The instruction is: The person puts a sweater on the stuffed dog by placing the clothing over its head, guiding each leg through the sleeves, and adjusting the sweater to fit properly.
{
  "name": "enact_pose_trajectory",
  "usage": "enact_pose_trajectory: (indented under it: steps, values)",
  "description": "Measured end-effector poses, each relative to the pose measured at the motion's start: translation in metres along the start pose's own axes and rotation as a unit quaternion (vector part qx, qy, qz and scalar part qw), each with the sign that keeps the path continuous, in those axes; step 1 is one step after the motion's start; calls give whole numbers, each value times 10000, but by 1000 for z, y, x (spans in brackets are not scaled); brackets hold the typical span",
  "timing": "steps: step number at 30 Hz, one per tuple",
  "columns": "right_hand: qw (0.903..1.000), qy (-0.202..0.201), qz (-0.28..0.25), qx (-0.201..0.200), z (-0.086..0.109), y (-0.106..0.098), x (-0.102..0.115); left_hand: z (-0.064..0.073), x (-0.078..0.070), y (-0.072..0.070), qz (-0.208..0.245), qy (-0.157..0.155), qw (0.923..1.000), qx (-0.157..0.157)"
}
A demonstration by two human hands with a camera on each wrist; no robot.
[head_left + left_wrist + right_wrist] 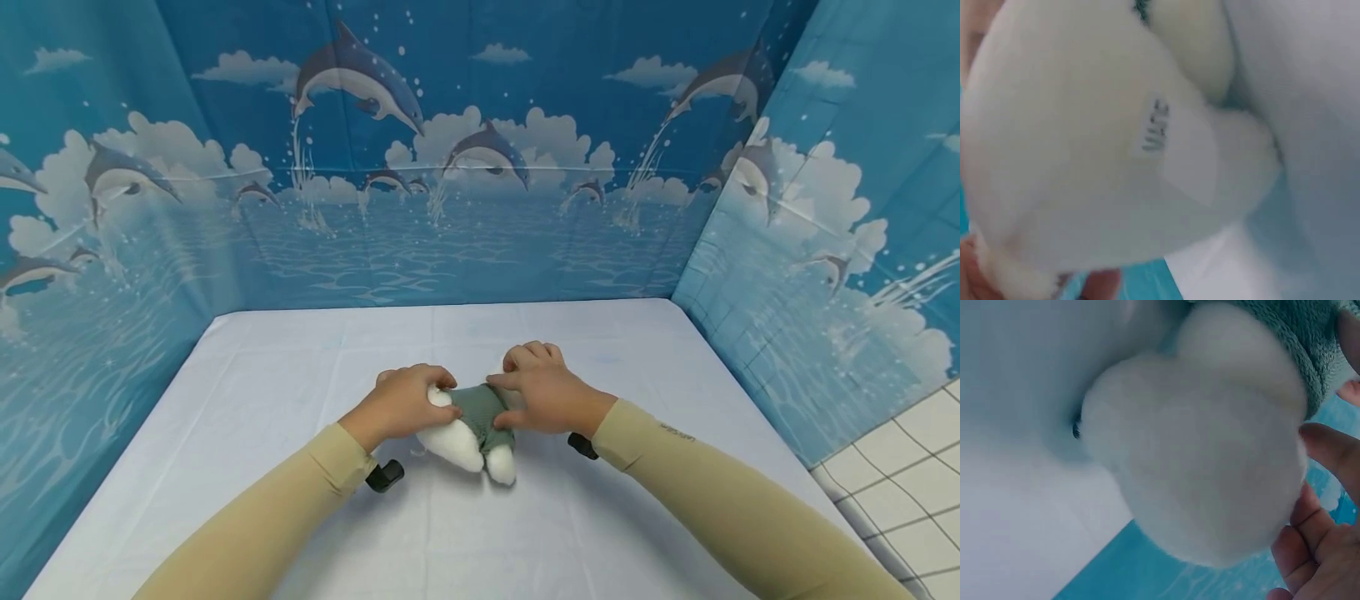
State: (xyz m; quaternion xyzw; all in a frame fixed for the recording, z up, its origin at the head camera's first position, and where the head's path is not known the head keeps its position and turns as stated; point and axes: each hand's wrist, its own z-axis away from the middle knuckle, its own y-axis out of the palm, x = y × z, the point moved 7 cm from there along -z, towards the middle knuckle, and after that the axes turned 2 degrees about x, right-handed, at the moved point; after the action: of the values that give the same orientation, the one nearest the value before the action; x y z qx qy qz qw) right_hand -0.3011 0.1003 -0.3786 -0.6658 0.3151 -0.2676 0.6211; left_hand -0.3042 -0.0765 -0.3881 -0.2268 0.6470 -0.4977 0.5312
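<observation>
A white plush toy [452, 443] in a green knitted sweater [478, 408] lies on its side between the two hands. My left hand [408, 403] grips its white left end, thumb toward the sweater. On the other side my right hand [546, 390] holds the toy, with the thumb at the sweater's edge and the fingers over its far side. The left wrist view shows the white plush body close up, with a small printed tag [1155, 125]. In the right wrist view, a rounded white part [1197, 462] sticks out of the sweater, beside my fingers [1332, 447].
Under the toy is a table with a white cloth [300, 358]. Blue curtains [480, 242] with dolphins and clouds stand behind it and along both sides. White tiling [911, 467] shows at the lower right. A black wrist camera [385, 476] sits under the left wrist.
</observation>
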Motion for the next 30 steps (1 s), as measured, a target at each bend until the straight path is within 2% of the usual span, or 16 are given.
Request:
enact_pose_trajectory:
  steps: [4,8,10,12,14,17,21,23,25,30]
  values:
    - [9955,302,-868,-248,2,-4,-17,0,-11,-4,-169,441,9988,-124]
    - [9840,804,-1527,-444,5,-3,-43,-1,-11,-2,-120,435,9990,45]
    - [9746,1118,-1916,-311,7,2,-56,0,-8,-1,31,373,9992,140]
    - [9643,1358,-2274,28,9,10,-65,1,-5,1,216,303,9990,229]
    - [9490,1573,-2690,479,10,20,-71,2,-1,1,388,250,9985,300]
    - [9178,1887,-3327,1061,13,36,-76,3,4,2,524,179,9978,362]
    - [8633,2216,-4282,1491,18,50,-76,4,6,0,469,182,9981,356]
    - [8411,2266,-4665,1538,19,52,-73,4,5,-2,367,279,9984,317]
    - [8280,2185,-4945,1488,19,51,-69,4,1,-5,216,421,9986,244]
    - [8109,2030,-5358,1191,14,43,-58,3,-12,-10,-32,768,9970,135]
